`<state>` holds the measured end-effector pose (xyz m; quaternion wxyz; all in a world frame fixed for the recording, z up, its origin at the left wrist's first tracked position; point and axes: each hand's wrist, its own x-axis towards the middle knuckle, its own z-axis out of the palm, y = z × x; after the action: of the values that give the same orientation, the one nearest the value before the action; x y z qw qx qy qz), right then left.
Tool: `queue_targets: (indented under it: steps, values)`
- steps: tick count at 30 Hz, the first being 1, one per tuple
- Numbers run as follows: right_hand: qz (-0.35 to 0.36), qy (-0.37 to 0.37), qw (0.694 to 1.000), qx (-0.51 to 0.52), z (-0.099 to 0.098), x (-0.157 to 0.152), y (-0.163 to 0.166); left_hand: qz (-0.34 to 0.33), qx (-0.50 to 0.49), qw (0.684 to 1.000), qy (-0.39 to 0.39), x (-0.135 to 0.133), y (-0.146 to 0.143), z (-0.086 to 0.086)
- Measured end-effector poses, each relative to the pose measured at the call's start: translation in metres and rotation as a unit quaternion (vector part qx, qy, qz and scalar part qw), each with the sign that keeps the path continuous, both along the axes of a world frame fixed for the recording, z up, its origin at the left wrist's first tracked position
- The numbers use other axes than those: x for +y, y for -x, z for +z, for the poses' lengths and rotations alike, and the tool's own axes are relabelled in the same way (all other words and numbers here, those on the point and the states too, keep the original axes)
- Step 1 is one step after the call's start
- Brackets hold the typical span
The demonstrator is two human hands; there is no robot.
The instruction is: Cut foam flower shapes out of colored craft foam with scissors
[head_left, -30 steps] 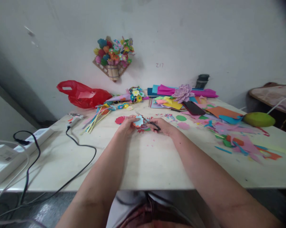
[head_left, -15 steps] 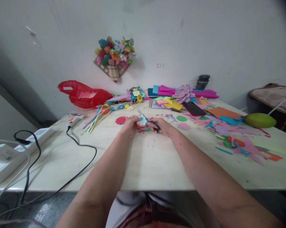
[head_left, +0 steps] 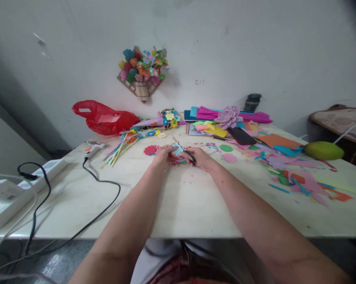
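My left hand (head_left: 162, 154) pinches a small light-blue paper flower cutout (head_left: 176, 149) just above the table. My right hand (head_left: 201, 157) is closed round the dark handles of small scissors (head_left: 186, 150), whose thin blades point up and left across the cutout. Under both hands lie a red spiky paper scrap (head_left: 175, 162) and tiny pink paper bits. A red paper flower shape (head_left: 150, 150) lies flat just left of my left hand.
Coloured paper sheets (head_left: 222, 122), a purple paper flower (head_left: 228, 115), a phone (head_left: 241, 135) and scraps (head_left: 296, 175) cover the right half of the pale table (head_left: 178, 205). A glue gun (head_left: 92, 148) with black cord (head_left: 103, 189), a red bag (head_left: 105, 117), paper stems (head_left: 120, 146) lie left.
My right hand has slid slightly left with the scissors, closer to the cutout. My left hand has stayed almost still.
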<state>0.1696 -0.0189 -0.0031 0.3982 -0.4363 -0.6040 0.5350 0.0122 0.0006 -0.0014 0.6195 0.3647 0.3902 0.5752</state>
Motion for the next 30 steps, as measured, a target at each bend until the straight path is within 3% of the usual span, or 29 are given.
queue_targets:
  steps: [11,30]
  values:
    - [-0.003,-0.025,1.0,-0.009,0.002,0.001,0.001,-0.008,0.0,1.0,0.001,-0.007,0.002,0.01]
    - [-0.006,-0.02,0.999,-0.03,0.011,-0.005,0.002,-0.025,0.008,1.0,0.013,-0.001,0.014,0.009]
